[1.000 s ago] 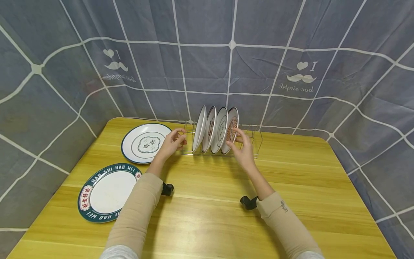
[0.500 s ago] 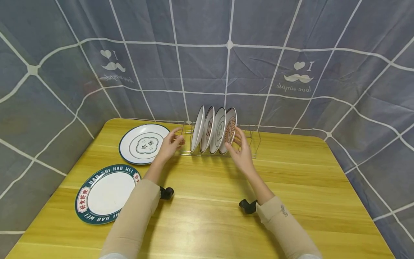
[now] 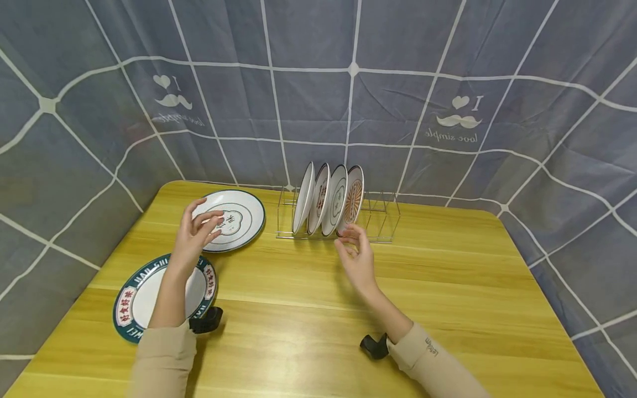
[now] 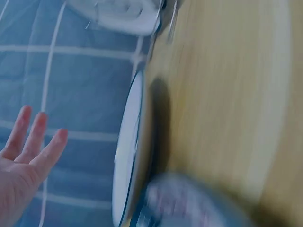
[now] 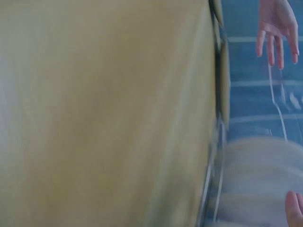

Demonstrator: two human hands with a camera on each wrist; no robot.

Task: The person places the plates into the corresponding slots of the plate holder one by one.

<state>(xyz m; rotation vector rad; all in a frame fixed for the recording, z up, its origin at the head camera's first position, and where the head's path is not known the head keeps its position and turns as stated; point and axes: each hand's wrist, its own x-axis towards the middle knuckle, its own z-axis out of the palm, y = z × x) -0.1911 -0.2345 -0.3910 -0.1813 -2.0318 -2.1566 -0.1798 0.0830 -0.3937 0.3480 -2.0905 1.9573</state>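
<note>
1. Left hand (image 3: 195, 237): fingers spread over the blue-rimmed plate (image 3: 243, 218), partly covering its central characters.
2. Green-rimmed plate (image 3: 151, 293) on the worktop (image 3: 298, 326), beneath the left forearm: panels read "好食好味".
3. Right hand (image 3: 357, 262): fingers loosely bent beside the orange-patterned plate (image 3: 355, 196), rightmost of four in the wire rack (image 3: 380, 241); contact unclear.
4. Curtain (image 3: 313, 105): mirrored "love simple".

Beige sleeves (image 3: 158, 370), banded cuffs (image 3: 407, 347); dark lettering (image 3: 431, 347) on right; stubby black wrist cameras (image 3: 208, 320).
</note>
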